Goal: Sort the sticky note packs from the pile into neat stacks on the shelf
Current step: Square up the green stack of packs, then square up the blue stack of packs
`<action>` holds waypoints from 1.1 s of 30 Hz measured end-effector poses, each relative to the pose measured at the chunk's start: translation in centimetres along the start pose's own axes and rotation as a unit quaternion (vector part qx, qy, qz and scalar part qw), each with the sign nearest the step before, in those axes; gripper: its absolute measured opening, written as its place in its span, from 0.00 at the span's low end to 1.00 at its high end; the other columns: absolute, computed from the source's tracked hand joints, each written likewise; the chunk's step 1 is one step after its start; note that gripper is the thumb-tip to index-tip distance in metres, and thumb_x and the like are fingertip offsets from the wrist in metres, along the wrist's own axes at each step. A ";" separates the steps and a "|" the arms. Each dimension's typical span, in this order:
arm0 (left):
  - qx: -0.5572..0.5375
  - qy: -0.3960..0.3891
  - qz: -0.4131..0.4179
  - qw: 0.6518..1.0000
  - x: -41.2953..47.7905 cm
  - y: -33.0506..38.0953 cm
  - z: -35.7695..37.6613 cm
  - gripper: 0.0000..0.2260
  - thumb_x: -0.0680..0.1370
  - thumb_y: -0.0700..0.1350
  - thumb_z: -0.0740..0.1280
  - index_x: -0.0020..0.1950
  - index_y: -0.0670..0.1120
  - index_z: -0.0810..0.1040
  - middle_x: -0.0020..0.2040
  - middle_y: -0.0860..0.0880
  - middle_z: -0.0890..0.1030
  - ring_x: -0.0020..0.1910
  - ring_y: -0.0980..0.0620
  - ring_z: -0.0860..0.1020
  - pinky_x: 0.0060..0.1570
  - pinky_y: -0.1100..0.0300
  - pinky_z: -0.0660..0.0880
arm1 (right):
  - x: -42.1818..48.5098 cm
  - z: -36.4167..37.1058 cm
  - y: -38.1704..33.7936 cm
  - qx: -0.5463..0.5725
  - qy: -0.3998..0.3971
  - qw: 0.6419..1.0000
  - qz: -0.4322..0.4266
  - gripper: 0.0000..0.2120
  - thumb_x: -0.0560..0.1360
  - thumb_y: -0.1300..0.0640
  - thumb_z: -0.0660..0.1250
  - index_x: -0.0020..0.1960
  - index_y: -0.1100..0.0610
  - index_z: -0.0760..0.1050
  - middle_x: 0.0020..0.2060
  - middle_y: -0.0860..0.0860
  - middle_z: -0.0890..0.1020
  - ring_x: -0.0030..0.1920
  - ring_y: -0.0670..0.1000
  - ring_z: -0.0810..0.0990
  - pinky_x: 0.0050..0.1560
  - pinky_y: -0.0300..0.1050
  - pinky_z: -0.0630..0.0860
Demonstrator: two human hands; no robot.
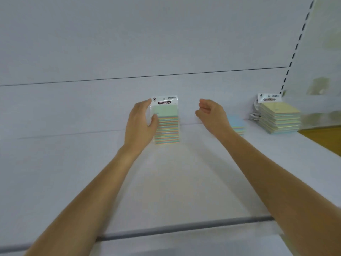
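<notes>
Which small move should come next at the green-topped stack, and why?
Probably bring the right hand against the right side of the green-topped stack: the left hand touches its left side, while the right hovers open beside it, so both could square it.

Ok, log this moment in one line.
left hand: presses green stack, left side | right hand: open, clear of it | blue stack, yellow stack: on shelf, rightward
</notes>
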State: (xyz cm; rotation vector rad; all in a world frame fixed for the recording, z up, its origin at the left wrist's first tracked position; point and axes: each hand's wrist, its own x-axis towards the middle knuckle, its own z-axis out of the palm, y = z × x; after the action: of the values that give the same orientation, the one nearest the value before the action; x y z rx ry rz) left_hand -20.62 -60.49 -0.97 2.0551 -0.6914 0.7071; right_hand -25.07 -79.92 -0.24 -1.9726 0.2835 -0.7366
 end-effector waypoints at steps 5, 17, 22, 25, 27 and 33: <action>-0.050 -0.088 0.025 0.995 1.6 6.5 4.2 0.17 0.76 0.37 0.63 0.64 0.39 0.72 0.60 0.41 0.77 0.58 0.47 0.77 0.53 0.69 0.69 | 1.9 -7.1 2.8 -0.098 -0.035 0.994 -0.021 0.19 0.73 0.63 0.64 0.64 0.58 0.72 0.60 0.55 0.78 0.60 0.53 0.77 0.61 0.39 0.67; 0.102 -0.255 -0.167 0.947 0.0 13.2 17.0 0.16 0.72 0.40 0.67 0.60 0.39 0.76 0.60 0.37 0.78 0.60 0.40 0.76 0.54 0.56 0.71 | 1.8 -12.5 10.2 -0.164 -0.210 0.964 0.001 0.25 0.71 0.64 0.67 0.67 0.63 0.66 0.63 0.59 0.75 0.61 0.57 0.76 0.62 0.45 0.69; 0.038 -0.202 -0.161 0.965 -1.3 11.3 17.3 0.15 0.71 0.43 0.70 0.57 0.43 0.78 0.57 0.43 0.81 0.57 0.44 0.78 0.47 0.62 0.69 | 1.4 -11.5 11.8 -0.118 -0.144 0.982 -0.036 0.19 0.71 0.65 0.65 0.62 0.63 0.71 0.58 0.58 0.79 0.55 0.56 0.80 0.52 0.35 0.68; 0.012 -0.186 -0.173 0.967 -1.2 10.7 17.2 0.21 0.71 0.46 0.71 0.63 0.45 0.74 0.60 0.45 0.79 0.54 0.48 0.78 0.46 0.67 0.67 | 1.7 -11.5 12.0 -0.090 -0.145 0.984 -0.044 0.21 0.70 0.65 0.65 0.64 0.62 0.71 0.55 0.59 0.80 0.54 0.57 0.80 0.56 0.43 0.73; 0.011 -0.177 -0.164 0.970 -1.1 10.5 17.3 0.25 0.72 0.45 0.71 0.67 0.45 0.71 0.64 0.44 0.77 0.56 0.47 0.78 0.48 0.68 0.66 | 1.7 -11.5 11.8 -0.061 -0.153 0.985 -0.045 0.25 0.71 0.66 0.63 0.68 0.59 0.67 0.54 0.57 0.77 0.53 0.55 0.78 0.57 0.47 0.75; 0.006 -0.158 -0.138 0.978 -1.2 10.0 17.5 0.15 0.72 0.43 0.71 0.58 0.44 0.78 0.59 0.46 0.79 0.46 0.51 0.75 0.40 0.73 0.65 | 1.9 -11.3 11.9 -0.089 -0.141 0.985 -0.042 0.17 0.72 0.65 0.63 0.60 0.59 0.76 0.58 0.57 0.79 0.55 0.56 0.79 0.62 0.47 0.72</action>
State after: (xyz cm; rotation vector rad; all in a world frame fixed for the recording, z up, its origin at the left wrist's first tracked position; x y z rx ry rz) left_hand -24.28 -79.90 -5.17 2.2411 -0.5580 0.2289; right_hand -29.17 -94.93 -5.87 -2.2398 0.0990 -0.4882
